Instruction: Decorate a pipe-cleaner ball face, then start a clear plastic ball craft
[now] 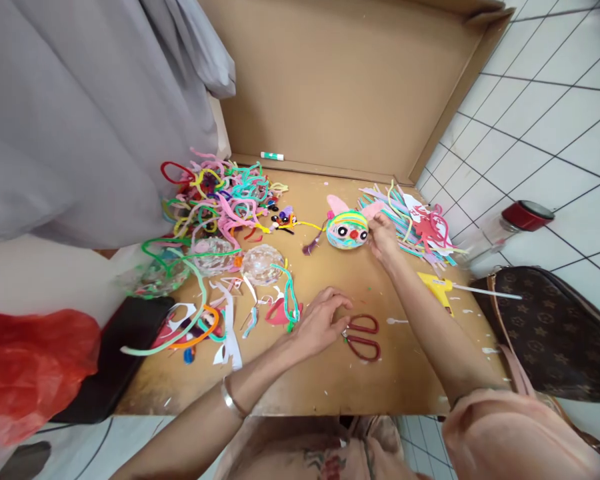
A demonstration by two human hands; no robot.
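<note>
A round animal-face craft (pixel 347 232), wrapped in coloured pipe cleaners with googly eyes, a red nose and pink ears, is upright toward the back of the table. My right hand (pixel 383 235) grips it at its right side, by the ear, fingers closed. Lower down, my left hand (pixel 323 319) hovers or rests over the table, fingers loosely bent and apart, holding nothing visible. Red-handled scissors (pixel 364 325) lie beside its fingertips; their blades are hidden. A purple tassel (pixel 311 247) lies left of the craft.
Tangled pipe cleaners (pixel 225 193) heap at the back left, with clear plastic balls (pixel 263 264) in front. At right are straight pipe cleaners (pixel 400 220), a yellow glue gun (pixel 436 288), a red-lidded bottle (pixel 500 230) and a brown bag (pixel 560 333). A cardboard panel (pixel 340 87) stands behind.
</note>
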